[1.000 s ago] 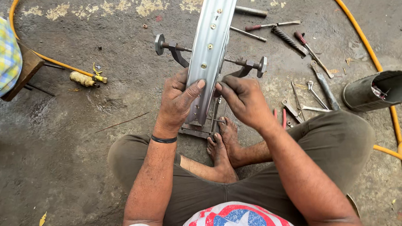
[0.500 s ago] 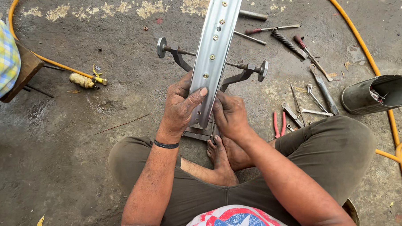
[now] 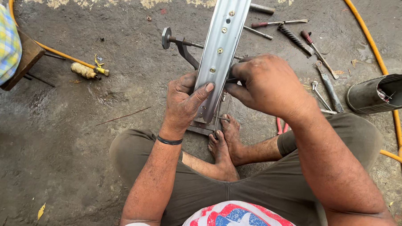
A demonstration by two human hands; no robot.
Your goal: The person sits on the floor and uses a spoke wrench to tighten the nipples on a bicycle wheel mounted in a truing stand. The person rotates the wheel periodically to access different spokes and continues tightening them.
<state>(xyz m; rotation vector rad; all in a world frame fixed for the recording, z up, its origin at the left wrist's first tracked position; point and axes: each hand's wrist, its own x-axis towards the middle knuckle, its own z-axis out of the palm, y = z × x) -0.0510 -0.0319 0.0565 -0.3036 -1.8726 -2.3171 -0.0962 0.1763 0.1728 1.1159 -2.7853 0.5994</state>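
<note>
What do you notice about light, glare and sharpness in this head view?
Head view: soft, even daylight with faint shadows; mild sheen, no harsh glare, on the wheel rim; left hand and right hand are sharp; the checked shirt at the edge looks slightly soft.

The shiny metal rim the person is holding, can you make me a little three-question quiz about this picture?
1. True or false: both hands touch the shiny metal rim.
2. Which hand has a black band on its wrist: left or right?
3. What lies on the ground to the right of the right hand? A) hand tools and a dark metal can B) a blue bucket C) a pile of bricks

Key: 1 true; 2 left; 3 A.
</note>
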